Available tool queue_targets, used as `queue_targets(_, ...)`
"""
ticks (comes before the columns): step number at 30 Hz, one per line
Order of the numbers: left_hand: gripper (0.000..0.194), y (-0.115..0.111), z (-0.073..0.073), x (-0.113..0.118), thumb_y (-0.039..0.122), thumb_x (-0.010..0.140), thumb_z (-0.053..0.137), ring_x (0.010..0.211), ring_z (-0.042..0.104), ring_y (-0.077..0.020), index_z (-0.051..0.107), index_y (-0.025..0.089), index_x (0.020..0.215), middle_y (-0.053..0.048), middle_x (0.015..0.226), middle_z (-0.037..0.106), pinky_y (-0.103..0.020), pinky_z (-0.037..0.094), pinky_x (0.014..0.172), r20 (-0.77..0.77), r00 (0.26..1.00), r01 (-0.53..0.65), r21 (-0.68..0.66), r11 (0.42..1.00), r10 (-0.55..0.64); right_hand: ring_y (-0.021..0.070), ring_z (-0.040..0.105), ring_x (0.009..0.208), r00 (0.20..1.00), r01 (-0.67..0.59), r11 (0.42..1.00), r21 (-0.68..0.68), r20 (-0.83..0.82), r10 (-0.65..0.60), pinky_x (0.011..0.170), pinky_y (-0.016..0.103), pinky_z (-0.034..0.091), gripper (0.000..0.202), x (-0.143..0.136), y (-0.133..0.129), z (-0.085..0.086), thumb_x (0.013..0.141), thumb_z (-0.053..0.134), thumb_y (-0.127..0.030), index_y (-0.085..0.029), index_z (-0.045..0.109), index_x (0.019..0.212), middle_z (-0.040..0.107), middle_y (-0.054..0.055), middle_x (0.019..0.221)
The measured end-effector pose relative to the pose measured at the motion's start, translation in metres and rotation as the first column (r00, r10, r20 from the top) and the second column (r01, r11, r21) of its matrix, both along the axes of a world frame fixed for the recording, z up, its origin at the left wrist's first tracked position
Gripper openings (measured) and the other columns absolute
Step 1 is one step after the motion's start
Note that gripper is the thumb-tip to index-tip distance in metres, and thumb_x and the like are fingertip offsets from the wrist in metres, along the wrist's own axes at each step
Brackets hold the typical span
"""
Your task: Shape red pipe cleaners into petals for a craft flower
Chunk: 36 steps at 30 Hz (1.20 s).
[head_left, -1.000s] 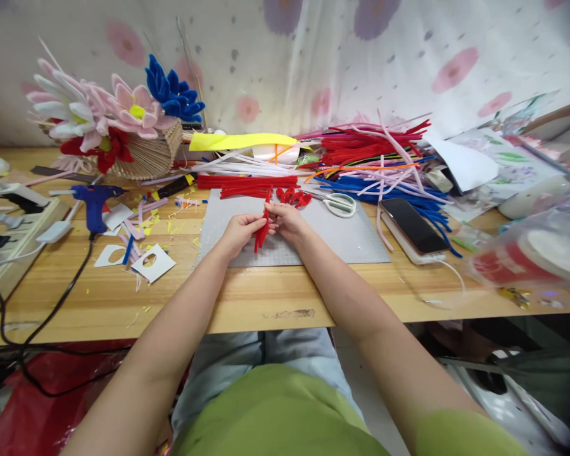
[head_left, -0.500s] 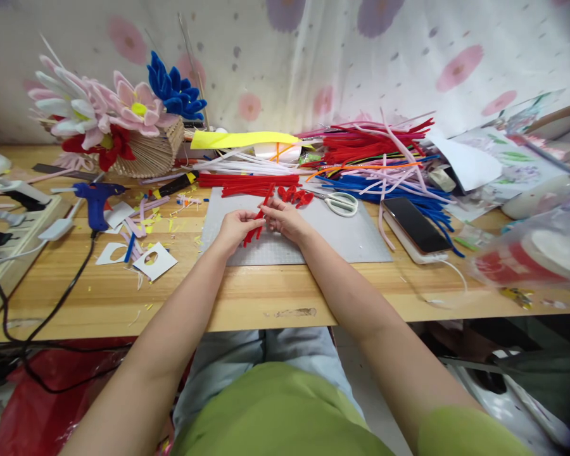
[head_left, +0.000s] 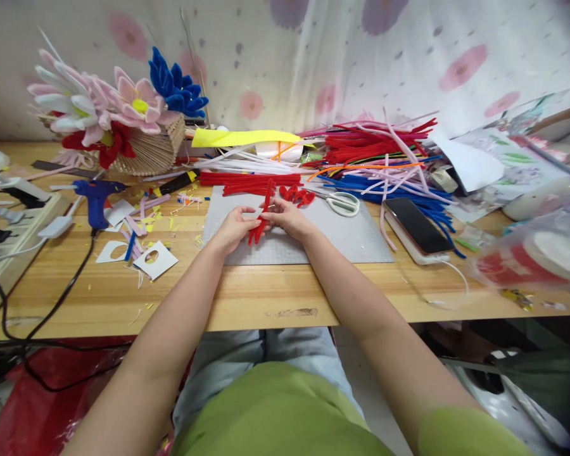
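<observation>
Between my hands, a little above the grey cutting mat (head_left: 346,244), are red pipe cleaners (head_left: 268,195), one end pointing up and away and the other ends hanging below my fingers. My left hand (head_left: 239,228) pinches them from the left. My right hand (head_left: 287,217) grips them from the right, its fingertips meeting the left ones. Just beyond my right hand lie several red looped petals (head_left: 296,195). Straight red pipe cleaners (head_left: 249,188) rest along the mat's far edge. Scissors (head_left: 341,202) with pale handles lie to the right of the petals.
At left are a blue glue gun (head_left: 96,196), card scraps (head_left: 156,260) and a power strip (head_left: 23,253). Pipe-cleaner flowers (head_left: 137,104) stand behind. Piles of coloured pipe cleaners (head_left: 375,144) fill the back. A phone (head_left: 415,225) and a bagged cup (head_left: 527,259) sit at right.
The red pipe cleaners between my hands have turned slightly more upright, with a longer piece showing above my fingers. Both hands stay in nearly the same place.
</observation>
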<state>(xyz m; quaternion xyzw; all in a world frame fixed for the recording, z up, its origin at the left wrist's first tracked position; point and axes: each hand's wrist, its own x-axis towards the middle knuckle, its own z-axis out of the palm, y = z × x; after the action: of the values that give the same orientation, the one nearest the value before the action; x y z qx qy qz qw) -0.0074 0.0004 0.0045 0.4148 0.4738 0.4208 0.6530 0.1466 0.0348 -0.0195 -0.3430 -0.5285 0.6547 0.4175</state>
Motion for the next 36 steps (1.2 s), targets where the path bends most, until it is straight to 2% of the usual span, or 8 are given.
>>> queue_targets(2, 0.042, -0.001, 0.001, 0.001, 0.011, 0.069, 0.068, 0.059, 0.067, -0.0165, 0.042, 0.016, 0.102, -0.001, 0.063, 0.067, -0.027, 0.050, 0.058, -0.035, 0.999, 0.022, 0.003, 1.000, -0.022, 0.0100, 0.058, 0.050, 0.999, -0.029, 1.000, 0.000, 0.017, 0.029, 0.051, 0.023, 0.047, 0.042, 0.002, 0.001, 0.000, 0.056, 0.077, -0.027, -0.016, 0.054, 0.090, 0.062, -0.003, 0.062)
queue_targets(6, 0.032, 0.000, -0.001, 0.001, 0.013, 0.063, 0.073, 0.045, 0.059, -0.0100, 0.049, 0.015, 0.084, 0.002, 0.056, 0.064, -0.018, 0.042, 0.046, -0.143, 0.989, 0.039, 0.049, 0.998, -0.031, 0.0085, 0.055, 0.049, 0.994, 0.056, 0.997, 0.062, 0.094, -0.062, 0.049, 0.020, 0.045, 0.033, 0.004, 0.005, -0.002, 0.056, 0.076, -0.022, -0.016, 0.054, 0.080, 0.060, -0.005, 0.056)
queue_targets(10, 0.031, 0.004, -0.006, -0.006, 0.011, 0.056, 0.077, 0.039, 0.054, -0.0091, 0.054, 0.014, 0.077, 0.001, 0.054, 0.062, -0.020, 0.039, 0.044, -0.189, 0.978, 0.105, 0.062, 0.993, -0.092, 0.0074, 0.052, 0.047, 0.988, 0.050, 0.996, 0.074, 0.139, -0.060, 0.050, 0.020, 0.043, 0.029, 0.007, 0.007, -0.001, 0.058, 0.074, -0.021, -0.016, 0.053, 0.077, 0.056, -0.007, 0.051)
queue_targets(16, 0.044, 0.006, -0.005, -0.018, 0.013, 0.054, 0.079, 0.047, 0.059, -0.0117, 0.055, 0.014, 0.091, -0.002, 0.064, 0.068, -0.023, 0.044, 0.050, -0.070, 0.936, 0.347, 0.038, 0.937, -0.344, 0.0081, 0.054, 0.050, 0.988, -0.090, 0.995, 0.040, 0.129, 0.085, 0.052, 0.020, 0.045, 0.030, 0.013, 0.004, 0.004, 0.058, 0.074, -0.022, -0.015, 0.053, 0.079, 0.059, -0.004, 0.055)
queue_targets(22, 0.053, 0.007, -0.007, -0.019, 0.014, 0.050, 0.081, 0.070, 0.068, -0.0179, 0.058, 0.012, 0.098, -0.008, 0.081, 0.072, -0.024, 0.047, 0.059, -0.046, 0.897, 0.438, -0.025, 0.898, -0.439, 0.0099, 0.058, 0.055, 0.997, 0.011, 1.000, -0.020, 0.079, -0.009, 0.054, 0.022, 0.048, 0.034, 0.010, 0.003, 0.002, 0.056, 0.074, -0.020, -0.016, 0.053, 0.082, 0.060, -0.005, 0.060)
queue_targets(30, 0.044, 0.006, -0.004, -0.019, 0.019, 0.053, 0.082, 0.070, 0.066, -0.0145, 0.067, 0.011, 0.094, -0.007, 0.080, 0.072, -0.024, 0.049, 0.068, -0.065, 0.904, 0.422, -0.015, 0.906, -0.422, 0.0090, 0.058, 0.056, 0.999, 0.024, 1.000, -0.002, 0.031, -0.024, 0.054, 0.021, 0.047, 0.034, 0.006, 0.002, 0.003, 0.054, 0.076, -0.022, -0.016, 0.054, 0.080, 0.062, -0.004, 0.064)
queue_targets(33, 0.034, 0.006, -0.007, -0.014, 0.028, 0.061, 0.077, 0.065, 0.065, -0.0133, 0.068, 0.011, 0.090, -0.008, 0.077, 0.071, -0.023, 0.049, 0.063, -0.030, 0.959, 0.284, 0.044, 0.958, -0.283, 0.0086, 0.056, 0.055, 0.999, -0.002, 0.999, 0.041, 0.040, 0.000, 0.053, 0.020, 0.046, 0.032, 0.004, 0.001, 0.001, 0.054, 0.076, -0.023, -0.016, 0.056, 0.077, 0.061, -0.004, 0.063)
queue_targets(36, 0.031, 0.007, -0.009, -0.008, 0.023, 0.063, 0.076, 0.064, 0.066, -0.0137, 0.067, 0.011, 0.091, -0.007, 0.073, 0.070, -0.022, 0.049, 0.060, 0.005, 0.990, 0.138, 0.044, 0.989, -0.139, 0.0091, 0.058, 0.057, 0.999, -0.026, 0.998, 0.061, 0.040, 0.024, 0.053, 0.020, 0.046, 0.030, 0.003, 0.001, 0.001, 0.057, 0.076, -0.028, -0.016, 0.058, 0.078, 0.061, -0.003, 0.066)
